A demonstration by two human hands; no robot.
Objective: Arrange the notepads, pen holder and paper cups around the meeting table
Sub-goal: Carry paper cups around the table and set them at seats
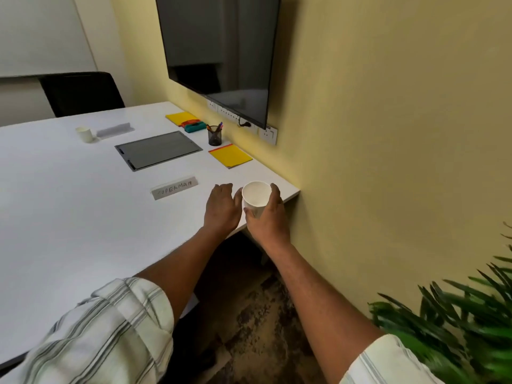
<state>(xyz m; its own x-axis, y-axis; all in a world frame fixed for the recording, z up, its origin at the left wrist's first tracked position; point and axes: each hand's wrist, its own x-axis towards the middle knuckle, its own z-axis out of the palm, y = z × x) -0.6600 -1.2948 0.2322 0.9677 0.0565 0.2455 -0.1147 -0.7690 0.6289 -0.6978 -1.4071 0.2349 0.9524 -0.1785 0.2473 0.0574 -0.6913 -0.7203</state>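
My right hand (267,218) is shut around a white paper cup (256,196), held upright near the white table's (69,195) right corner. My left hand (221,207) rests flat on the table just left of the cup, fingers apart, thumb close to the cup. A second paper cup (84,133) stands far left. A yellow notepad (230,155) lies by the wall, another yellow notepad (181,117) lies farther back. A black mesh pen holder (214,135) with pens stands between them.
A name card reading SUPERMAN (175,187) and a second card (114,130) sit on the table, with a grey cable hatch (158,149) between them. A board eraser (194,126) lies near the far notepad. A wall screen (219,51), a black chair (83,92) and a plant (457,322) surround the table.
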